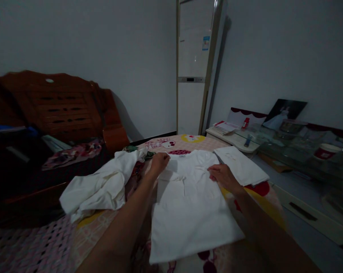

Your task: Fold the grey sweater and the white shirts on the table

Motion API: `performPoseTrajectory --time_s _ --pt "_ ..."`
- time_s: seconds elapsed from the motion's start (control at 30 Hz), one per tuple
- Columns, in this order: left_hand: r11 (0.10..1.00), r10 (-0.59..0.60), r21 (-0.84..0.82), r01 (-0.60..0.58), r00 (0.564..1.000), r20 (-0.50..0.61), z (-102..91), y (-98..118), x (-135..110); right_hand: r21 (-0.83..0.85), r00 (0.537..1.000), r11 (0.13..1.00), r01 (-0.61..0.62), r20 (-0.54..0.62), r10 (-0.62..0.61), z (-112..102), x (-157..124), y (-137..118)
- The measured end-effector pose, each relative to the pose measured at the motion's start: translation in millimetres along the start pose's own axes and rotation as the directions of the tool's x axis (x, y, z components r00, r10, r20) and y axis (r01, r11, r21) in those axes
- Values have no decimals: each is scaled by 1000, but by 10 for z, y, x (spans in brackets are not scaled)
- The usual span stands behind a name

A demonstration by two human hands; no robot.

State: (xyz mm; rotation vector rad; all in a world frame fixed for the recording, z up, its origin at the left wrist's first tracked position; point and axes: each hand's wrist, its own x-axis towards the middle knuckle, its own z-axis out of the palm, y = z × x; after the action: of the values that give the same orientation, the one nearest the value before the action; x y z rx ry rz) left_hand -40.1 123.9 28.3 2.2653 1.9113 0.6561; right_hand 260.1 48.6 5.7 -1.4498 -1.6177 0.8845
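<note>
A white shirt (pixel 188 212) lies spread in front of me on a patterned cloth (pixel 97 235), its collar end away from me and its sides partly folded inward. At its far left corner, my left hand (pixel 160 163) pinches the fabric with closed fingers. My right hand (pixel 224 176) is closed on the shirt's right side, near the sleeve fold. To the right sits a folded white garment (pixel 241 165). A crumpled white garment (pixel 100 185) is heaped on the left, next to my left forearm.
A wooden bench (pixel 60 106) with cloth items stands at the left. Behind the table is a tall air conditioner (pixel 191 68). On the right, a glass-topped cabinet (pixel 290 151) holds a photo (pixel 285 113), a red bottle (pixel 245 123), papers (pixel 225 127) and a cup (pixel 327 151).
</note>
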Motion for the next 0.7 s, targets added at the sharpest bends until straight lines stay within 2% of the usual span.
performPoseTrajectory --time_s 0.13,0.3,0.43,0.57,0.7 --pt "997 -50 58 54 996 -79 161 -90 367 -63 986 992 114 -115 -120 22 498 16" --pt "970 -207 114 212 977 -59 357 -314 597 -282 964 944 172 -151 -221 12 1106 44" --pt "957 -272 99 272 962 -19 491 -524 625 -267 986 960 81 -119 -116 34 1470 148" --pt "965 -257 56 257 966 -11 518 -643 670 -193 993 979 -71 -102 52 88 1698 352" --pt "966 -249 67 248 969 5 540 -651 733 -296 984 943 -154 -129 120 136 1818 546"
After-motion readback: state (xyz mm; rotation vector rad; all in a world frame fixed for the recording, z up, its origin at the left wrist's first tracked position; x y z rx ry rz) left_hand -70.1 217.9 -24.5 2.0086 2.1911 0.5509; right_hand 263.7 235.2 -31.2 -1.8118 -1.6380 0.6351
